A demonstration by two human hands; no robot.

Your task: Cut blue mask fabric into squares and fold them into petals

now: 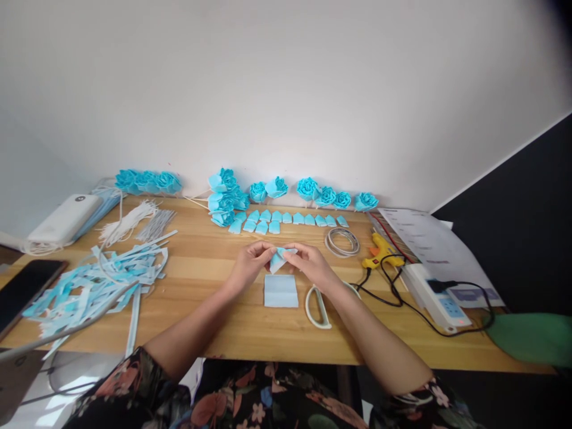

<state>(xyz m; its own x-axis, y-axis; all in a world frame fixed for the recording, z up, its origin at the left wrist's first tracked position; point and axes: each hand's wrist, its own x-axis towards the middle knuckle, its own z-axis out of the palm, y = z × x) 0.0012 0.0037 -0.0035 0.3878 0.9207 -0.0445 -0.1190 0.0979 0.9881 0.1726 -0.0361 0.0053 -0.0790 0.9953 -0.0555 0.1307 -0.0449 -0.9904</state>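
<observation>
My left hand [251, 262] and my right hand [308, 262] meet over the middle of the wooden table [214, 333]. Both pinch one small light-blue folded piece [279, 257] between their fingertips. Just below the hands a stack of blue rectangular pieces [280, 291] lies flat on the table. White-handled scissors [318, 305] rest beside my right wrist. Behind the hands runs a row of folded blue petals [286, 219], and finished blue roses [308, 189] line the wall.
A heap of blue and white cut strips [96, 280] covers the left side, with a phone [24, 289] and a white power bank [65, 219] beyond. On the right are a yellow glue gun [381, 251], a coil of wire [342, 241], a power strip [440, 298] and papers [429, 241].
</observation>
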